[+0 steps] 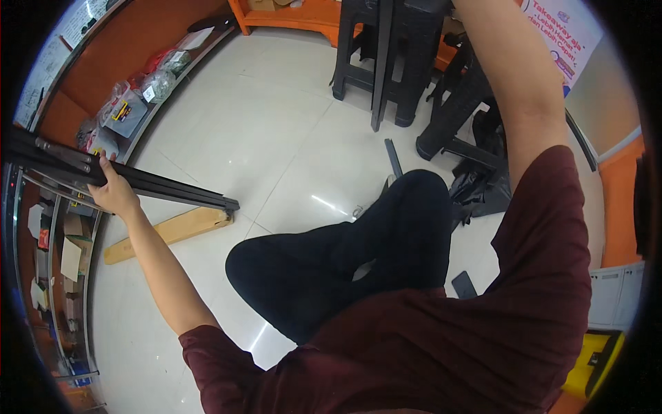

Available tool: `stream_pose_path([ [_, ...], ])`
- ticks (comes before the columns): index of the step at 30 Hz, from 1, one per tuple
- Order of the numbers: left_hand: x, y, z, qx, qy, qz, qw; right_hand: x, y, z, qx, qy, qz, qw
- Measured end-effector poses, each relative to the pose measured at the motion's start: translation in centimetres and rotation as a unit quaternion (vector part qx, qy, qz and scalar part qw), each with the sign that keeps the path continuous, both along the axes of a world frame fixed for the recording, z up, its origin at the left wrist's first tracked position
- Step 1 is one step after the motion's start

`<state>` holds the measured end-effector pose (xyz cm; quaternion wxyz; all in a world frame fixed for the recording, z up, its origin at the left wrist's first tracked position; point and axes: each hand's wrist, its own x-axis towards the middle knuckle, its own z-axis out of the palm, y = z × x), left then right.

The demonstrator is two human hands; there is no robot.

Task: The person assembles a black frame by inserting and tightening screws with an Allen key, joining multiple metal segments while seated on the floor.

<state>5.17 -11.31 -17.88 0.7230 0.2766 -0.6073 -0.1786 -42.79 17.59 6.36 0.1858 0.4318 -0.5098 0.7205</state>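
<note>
On the left, my left hand (pixel 114 190) wraps round a bundle of long black legs or bars (pixel 165 186), which looks like a folded stand. The bundle slants from the shelf side toward the floor, its lower tips at the end of a long tan cardboard box (pixel 179 229). My right arm (pixel 527 83) reaches up past the top edge, and its hand is out of the picture. Left of that arm, a long dark bar (pixel 381 69) stands nearly upright in front of black plastic stools (pixel 355 76). Whether my right hand touches this bar is hidden.
I sit cross-legged on white tiles. A shelf (pixel 155 100) with bagged goods and boxes lines the left. Black plastic bags (pixel 479 190) lie by a tipped stool (pixel 455 103). A short dark bar (pixel 393 157), a phone (pixel 464 284) and a yellow case (pixel 594 362) are nearby.
</note>
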Motion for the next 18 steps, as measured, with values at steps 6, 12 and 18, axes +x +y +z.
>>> stream_pose_path([
  [6,-3.9,-2.3,-0.8,0.052,-0.099,0.028,0.993,-7.9,-1.6,-5.7,0.011,-0.050,0.048,0.998],
  [12,-5.5,-3.8,2.2,-0.004,-0.036,-0.014,0.999,-10.2,-1.6,-5.6,0.035,0.001,-0.073,0.997],
  [18,-5.4,-5.4,-0.6,0.044,-0.041,0.006,0.998,-10.2,-3.1,-18.8,0.080,-0.019,-0.151,0.985],
])
